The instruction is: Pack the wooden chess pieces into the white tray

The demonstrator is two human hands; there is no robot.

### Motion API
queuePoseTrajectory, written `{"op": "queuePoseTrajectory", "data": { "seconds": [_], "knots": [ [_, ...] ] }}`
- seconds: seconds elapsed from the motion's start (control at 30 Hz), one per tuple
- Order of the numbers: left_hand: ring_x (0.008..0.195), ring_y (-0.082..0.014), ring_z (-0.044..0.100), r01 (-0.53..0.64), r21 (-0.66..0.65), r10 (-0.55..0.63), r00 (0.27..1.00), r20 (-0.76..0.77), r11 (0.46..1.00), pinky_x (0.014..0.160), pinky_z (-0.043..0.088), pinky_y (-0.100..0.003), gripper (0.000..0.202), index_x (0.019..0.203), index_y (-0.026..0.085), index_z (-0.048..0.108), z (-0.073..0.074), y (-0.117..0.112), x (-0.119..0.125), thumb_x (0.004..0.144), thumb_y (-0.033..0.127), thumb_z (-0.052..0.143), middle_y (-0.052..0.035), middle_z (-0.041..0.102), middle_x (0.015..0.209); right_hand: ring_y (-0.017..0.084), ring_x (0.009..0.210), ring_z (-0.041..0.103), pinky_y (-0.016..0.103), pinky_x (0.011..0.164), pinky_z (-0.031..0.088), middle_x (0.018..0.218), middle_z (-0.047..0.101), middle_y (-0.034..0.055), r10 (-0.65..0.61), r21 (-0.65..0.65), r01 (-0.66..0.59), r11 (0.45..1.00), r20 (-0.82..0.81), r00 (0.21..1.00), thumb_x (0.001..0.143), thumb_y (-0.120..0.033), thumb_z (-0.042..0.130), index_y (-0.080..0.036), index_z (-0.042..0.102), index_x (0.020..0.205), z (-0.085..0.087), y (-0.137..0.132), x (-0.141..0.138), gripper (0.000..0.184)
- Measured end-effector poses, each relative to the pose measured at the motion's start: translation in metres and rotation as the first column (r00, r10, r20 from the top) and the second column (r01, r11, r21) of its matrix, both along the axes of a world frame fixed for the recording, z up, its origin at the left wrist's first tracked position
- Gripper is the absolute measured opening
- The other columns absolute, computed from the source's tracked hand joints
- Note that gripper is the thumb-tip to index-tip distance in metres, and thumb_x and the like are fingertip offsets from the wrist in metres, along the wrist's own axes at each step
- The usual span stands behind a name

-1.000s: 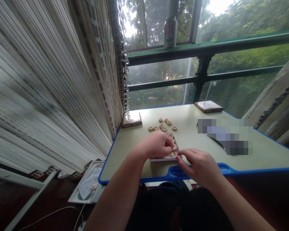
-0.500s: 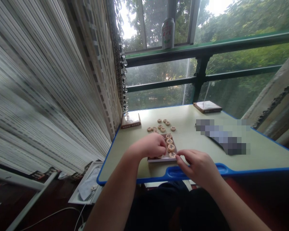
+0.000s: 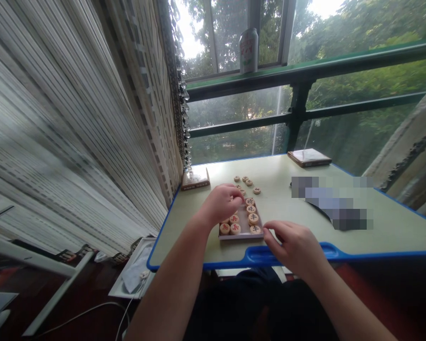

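Note:
A small flat box (image 3: 241, 235) on the pale green table (image 3: 287, 208) holds several round wooden chess pieces (image 3: 253, 219) with red and black characters. My left hand (image 3: 222, 202) hovers over the far end of the box, fingers curled down toward loose pieces (image 3: 246, 181) lying beyond it; whether it grips one is hidden. To the right of the box my right hand (image 3: 293, 246) rests on the table's near edge, fingers bent, fingertips touching the box's right corner.
A box lid (image 3: 195, 180) lies at the table's far left, another flat box (image 3: 308, 157) at the far right. A dark blurred object (image 3: 335, 204) lies right of centre. A can (image 3: 249, 43) stands on the window rail. Slatted blinds hang left.
My left hand has lifted off the box and moved away toward the loose pieces, uncovering two rows of pieces in the box. My right hand stayed by the box's right corner.

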State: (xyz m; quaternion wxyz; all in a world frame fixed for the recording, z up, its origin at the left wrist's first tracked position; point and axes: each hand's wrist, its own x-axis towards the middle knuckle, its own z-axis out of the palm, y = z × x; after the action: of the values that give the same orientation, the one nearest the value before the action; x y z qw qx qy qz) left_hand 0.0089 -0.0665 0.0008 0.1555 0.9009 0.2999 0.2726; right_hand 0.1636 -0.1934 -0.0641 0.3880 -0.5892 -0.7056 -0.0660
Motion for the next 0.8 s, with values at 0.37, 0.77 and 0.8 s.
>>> {"op": "queuePoseTrajectory", "data": {
  "seconds": [0.37,0.77,0.8],
  "knots": [
    [0.082,-0.0170,0.059,-0.307,0.026,0.299,0.940,0.164,0.952,0.082,0.045,-0.029,0.028,0.079,0.017,0.071,-0.023,0.038,-0.004,0.074,0.019,0.044,-0.0044,0.068,0.082,0.013,0.054,0.050,0.024,0.057,0.035,0.057,0.056,-0.0006,-0.005,-0.072,-0.006,0.997,-0.148,0.989,0.085,-0.030,0.045,-0.019,0.064,0.077,0.003,0.001,0.003,0.024],
    [0.082,-0.0174,0.061,-0.351,-0.340,0.461,0.822,0.334,0.872,0.075,0.047,-0.028,0.044,0.083,0.016,0.071,-0.046,0.065,-0.012,0.080,0.045,0.037,-0.0049,0.070,0.083,0.012,0.051,0.050,0.024,0.054,0.035,0.054,0.055,-0.0018,-0.018,-0.111,0.000,0.994,-0.162,0.987,0.083,-0.030,0.045,-0.020,0.064,0.076,0.006,0.004,0.006,0.023],
    [0.084,-0.0183,0.061,-0.344,-0.377,0.473,0.815,0.335,0.860,0.075,0.047,-0.029,0.047,0.083,0.015,0.070,-0.048,0.067,-0.012,0.080,0.048,0.036,-0.0063,0.070,0.086,0.013,0.052,0.051,0.024,0.054,0.036,0.055,0.056,-0.0015,-0.017,-0.111,0.001,0.994,-0.143,0.990,0.083,-0.030,0.045,-0.020,0.064,0.077,0.006,0.004,0.005,0.023]
  ]
}}
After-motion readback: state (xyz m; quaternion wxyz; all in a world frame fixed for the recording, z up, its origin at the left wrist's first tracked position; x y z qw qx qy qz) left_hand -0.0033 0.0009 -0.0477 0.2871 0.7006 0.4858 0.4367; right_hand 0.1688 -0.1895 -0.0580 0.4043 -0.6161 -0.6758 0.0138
